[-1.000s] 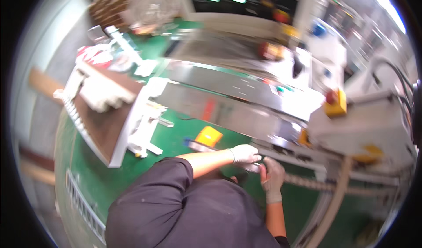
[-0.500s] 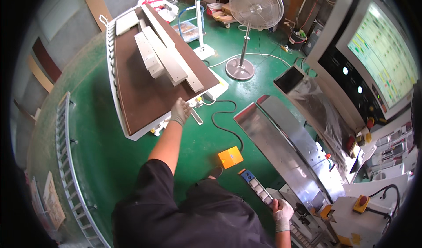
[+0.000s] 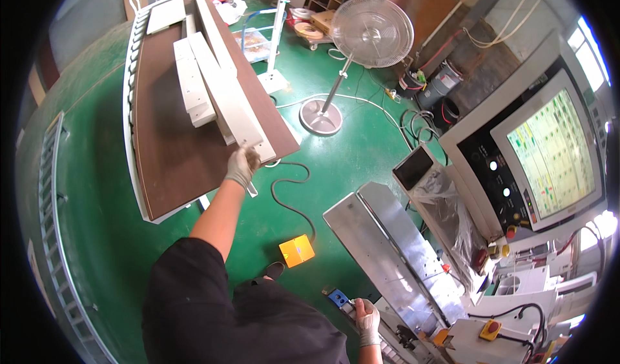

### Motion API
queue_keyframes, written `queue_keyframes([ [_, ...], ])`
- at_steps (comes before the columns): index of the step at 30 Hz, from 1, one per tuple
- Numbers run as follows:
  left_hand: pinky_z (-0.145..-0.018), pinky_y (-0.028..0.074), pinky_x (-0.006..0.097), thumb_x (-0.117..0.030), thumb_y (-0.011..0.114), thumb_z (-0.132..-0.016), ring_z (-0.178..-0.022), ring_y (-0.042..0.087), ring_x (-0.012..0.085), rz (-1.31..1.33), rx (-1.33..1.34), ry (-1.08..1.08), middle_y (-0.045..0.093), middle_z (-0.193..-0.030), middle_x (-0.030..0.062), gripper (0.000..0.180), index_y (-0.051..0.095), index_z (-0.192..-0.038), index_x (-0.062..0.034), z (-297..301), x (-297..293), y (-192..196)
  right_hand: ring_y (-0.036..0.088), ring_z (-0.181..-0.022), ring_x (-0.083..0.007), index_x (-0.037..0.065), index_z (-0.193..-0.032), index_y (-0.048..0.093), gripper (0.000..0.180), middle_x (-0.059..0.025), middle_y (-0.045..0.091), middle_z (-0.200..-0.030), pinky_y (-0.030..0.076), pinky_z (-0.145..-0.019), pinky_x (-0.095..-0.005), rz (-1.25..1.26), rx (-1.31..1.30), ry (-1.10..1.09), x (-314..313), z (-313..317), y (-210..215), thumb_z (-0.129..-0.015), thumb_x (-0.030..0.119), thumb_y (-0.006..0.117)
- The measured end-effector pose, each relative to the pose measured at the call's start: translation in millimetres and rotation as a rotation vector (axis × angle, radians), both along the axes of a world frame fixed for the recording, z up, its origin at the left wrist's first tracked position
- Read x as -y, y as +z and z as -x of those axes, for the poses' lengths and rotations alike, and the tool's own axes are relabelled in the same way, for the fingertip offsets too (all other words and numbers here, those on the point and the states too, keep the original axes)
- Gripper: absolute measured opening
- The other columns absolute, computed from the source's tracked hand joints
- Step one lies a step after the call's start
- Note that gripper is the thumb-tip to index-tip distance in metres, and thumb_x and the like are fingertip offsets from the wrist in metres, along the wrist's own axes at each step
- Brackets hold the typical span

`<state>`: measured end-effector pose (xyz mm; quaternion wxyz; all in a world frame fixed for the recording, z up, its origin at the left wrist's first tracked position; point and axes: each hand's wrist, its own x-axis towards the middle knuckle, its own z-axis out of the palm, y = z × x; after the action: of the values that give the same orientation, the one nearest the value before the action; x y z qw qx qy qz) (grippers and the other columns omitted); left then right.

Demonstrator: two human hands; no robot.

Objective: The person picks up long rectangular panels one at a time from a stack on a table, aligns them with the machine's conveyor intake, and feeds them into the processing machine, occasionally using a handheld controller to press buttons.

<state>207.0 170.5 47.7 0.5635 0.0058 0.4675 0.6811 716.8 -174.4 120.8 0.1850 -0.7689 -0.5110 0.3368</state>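
— Where's the plank [image 3: 223, 93]?
— Upper left, on the brown counter [image 3: 168, 144], long axis running from top toward frame centre.
— The hands?
— Left hand [image 3: 243, 165], arm stretched out, grips its near end. Right hand [image 3: 367, 319], bottom centre, closed on the machine [image 3: 394, 261] edge.

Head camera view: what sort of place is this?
Probably a woodworking or furniture workshop: white boards stacked on a brown cart, a long metal machine with a control screen, and a green factory floor.
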Motion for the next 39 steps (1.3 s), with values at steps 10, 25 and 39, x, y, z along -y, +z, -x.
queue_keyframes([
  [10,-0.087,0.056,0.033,-0.036,0.078,-0.093,-0.095,0.068,0.0158,-0.071,-0.066,-0.835,0.070,-0.105,0.0046,0.045,0.064,-0.125,-0.0079,-160.1,203.4,42.2,0.067,-0.103,-0.0227,0.000,-0.139,0.058,0.048,-0.0144,0.070,-0.115,0.054,-0.090,-0.0333,-0.152,-0.529,0.244,-137.2,97.7,12.1,-0.099,0.024,0.065],
  [25,-0.099,0.055,0.050,-0.047,0.051,-0.105,-0.110,0.068,0.0308,-0.130,0.371,-0.335,0.070,-0.118,0.0120,0.046,0.061,-0.127,-0.0079,-82.4,69.4,36.1,0.068,-0.093,-0.0175,-0.007,-0.122,0.067,0.043,-0.0110,0.074,-0.105,0.055,-0.082,-0.0321,0.150,-0.681,-0.260,63.0,-92.4,95.6,-0.087,0.012,0.080],
  [39,-0.114,0.044,0.042,-0.033,0.062,-0.104,-0.131,0.057,0.0215,-0.237,0.393,-1.851,0.057,-0.143,0.0082,0.055,0.046,-0.147,-0.0043,-420.5,204.7,52.8,0.071,-0.085,-0.0205,0.000,-0.106,0.077,0.053,-0.0143,0.076,-0.093,0.055,-0.079,-0.0368,0.236,-0.247,-0.884,316.2,35.3,3.1,-0.089,0.050,0.074],
])
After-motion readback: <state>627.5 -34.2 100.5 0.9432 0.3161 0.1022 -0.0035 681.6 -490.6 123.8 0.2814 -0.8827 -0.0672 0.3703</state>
